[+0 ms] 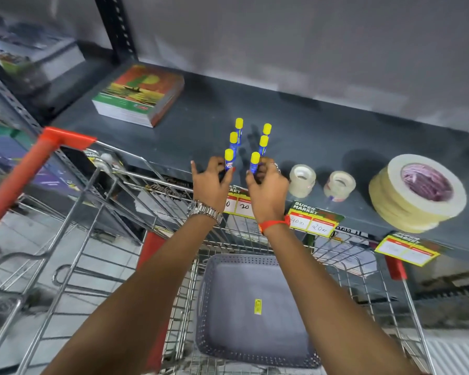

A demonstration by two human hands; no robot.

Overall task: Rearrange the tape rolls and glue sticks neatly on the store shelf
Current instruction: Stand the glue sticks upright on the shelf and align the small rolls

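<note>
Several blue glue sticks with yellow caps stand upright in two short rows on the dark shelf (295, 131). My left hand (211, 182) grips the front glue stick of the left row (228, 158). My right hand (267, 188) grips the front glue stick of the right row (255, 161). To the right lie two small clear tape rolls (302, 180) (339, 185). Farther right is a stack of wide cream masking tape rolls (417, 193).
A stack of notebooks (138, 96) sits at the shelf's back left. Yellow price tags (313, 217) hang on the shelf edge. Below me a wire shopping cart (92, 212) with red handle holds a grey perforated tray (252, 307).
</note>
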